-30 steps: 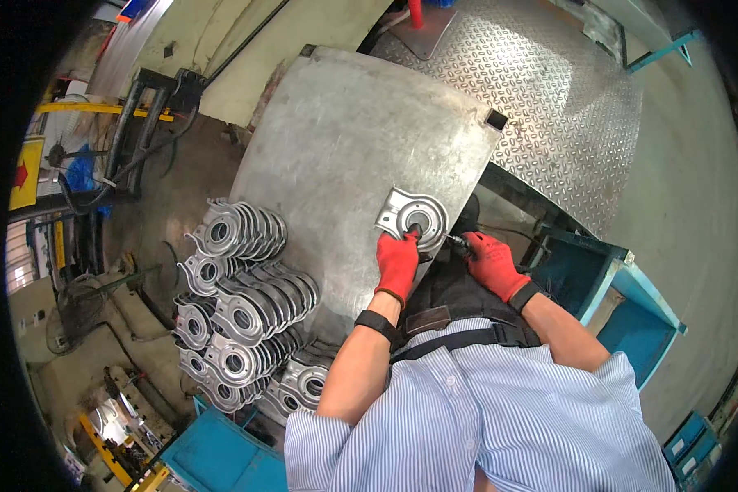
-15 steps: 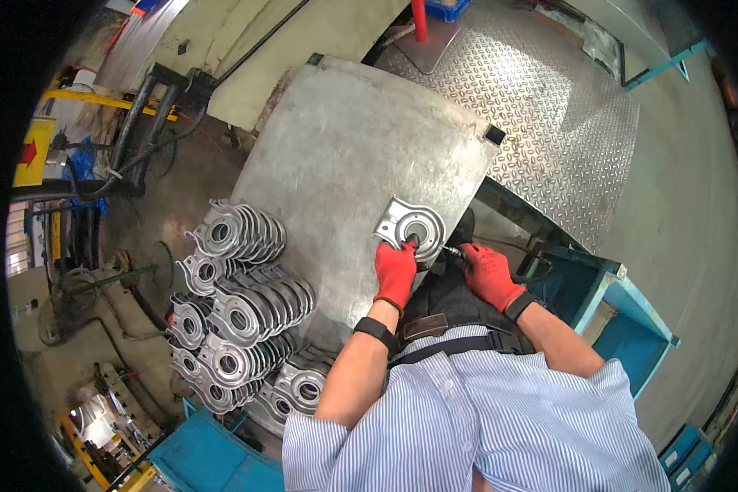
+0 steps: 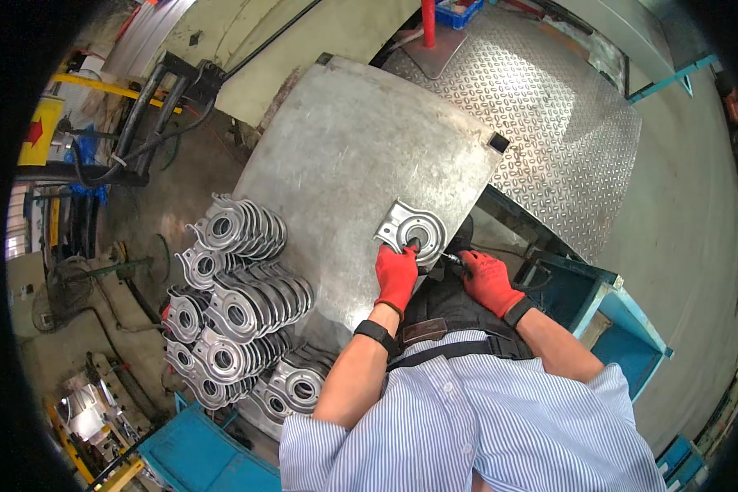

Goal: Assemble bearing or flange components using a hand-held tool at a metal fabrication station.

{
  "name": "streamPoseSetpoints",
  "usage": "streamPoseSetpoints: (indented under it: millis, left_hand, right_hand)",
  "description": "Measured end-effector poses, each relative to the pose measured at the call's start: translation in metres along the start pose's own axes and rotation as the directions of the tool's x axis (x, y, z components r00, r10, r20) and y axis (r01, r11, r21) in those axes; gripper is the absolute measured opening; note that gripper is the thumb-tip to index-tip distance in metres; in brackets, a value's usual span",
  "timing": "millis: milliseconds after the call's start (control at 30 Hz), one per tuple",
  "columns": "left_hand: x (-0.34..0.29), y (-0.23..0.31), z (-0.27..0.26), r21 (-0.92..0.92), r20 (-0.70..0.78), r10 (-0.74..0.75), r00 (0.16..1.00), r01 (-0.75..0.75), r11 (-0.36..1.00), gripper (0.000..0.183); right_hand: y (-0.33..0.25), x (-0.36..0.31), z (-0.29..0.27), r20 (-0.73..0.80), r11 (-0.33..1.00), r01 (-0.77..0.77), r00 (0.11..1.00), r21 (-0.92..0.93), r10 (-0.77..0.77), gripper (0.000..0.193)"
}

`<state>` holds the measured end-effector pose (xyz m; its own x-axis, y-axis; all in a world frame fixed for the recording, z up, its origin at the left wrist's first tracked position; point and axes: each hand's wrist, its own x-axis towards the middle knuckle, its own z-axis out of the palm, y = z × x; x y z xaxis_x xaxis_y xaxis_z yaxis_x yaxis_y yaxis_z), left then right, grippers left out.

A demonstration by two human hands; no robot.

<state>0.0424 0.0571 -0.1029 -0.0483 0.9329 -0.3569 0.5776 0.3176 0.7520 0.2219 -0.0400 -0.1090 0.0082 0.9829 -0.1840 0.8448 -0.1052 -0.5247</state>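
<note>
A stamped metal bracket [image 3: 429, 226] with a large round hole lies at the near right edge of the metal table [image 3: 361, 139]. My left hand [image 3: 396, 277], in a red glove, is closed on its near side, with fingers at the central hole. In my right hand [image 3: 490, 282], also red-gloved, is a slim dark hand tool [image 3: 453, 259] with a metal tip. The tip points at the bracket's right rim; whether it touches I cannot tell. My right fingertips are partly hidden.
Stacked brackets [image 3: 238, 307] of the same kind fill the table's left side. A blue metal bin [image 3: 631, 328] stands to my right, and a blue panel [image 3: 209, 451] at the lower left. Beyond the table lies a tread-plate platform [image 3: 566, 123] with a red post [image 3: 428, 25].
The whole view has shifted slightly. My hands keep nearly the same place at the bracket, and the tool tip shows a little differently beside its rim.
</note>
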Motion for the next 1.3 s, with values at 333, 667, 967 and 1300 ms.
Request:
streamPoseSetpoints:
  millis: [333,667,967,1300]
  left_hand:
    - [0.006,-0.021,0.004,-0.037,0.015,0.092,0.996,-0.091,0.995,0.032]
    - [0.002,-0.012,0.0,-0.104,0.043,0.05,0.998,-0.045,0.994,0.035]
    - [0.01,-0.015,-0.007,-0.236,0.142,-0.112,0.984,0.143,0.961,0.026]
    - [0.001,0.014,-0.078,0.09,0.018,0.014,1.0,-0.015,0.996,0.034]
  right_hand:
    - [-0.002,0.0,0.0,-0.023,1.0,0.003,1.0,-0.018,-0.004,0.039]
    - [0.0,0.002,0.0,0.024,1.0,-0.015,1.0,-0.011,0.015,0.043]
    - [-0.005,0.004,-0.01,-0.298,0.975,-0.112,0.94,0.191,0.167,0.038]
    - [0.002,-0.025,-0.057,-0.277,0.871,-0.157,0.909,0.466,0.312,0.033]
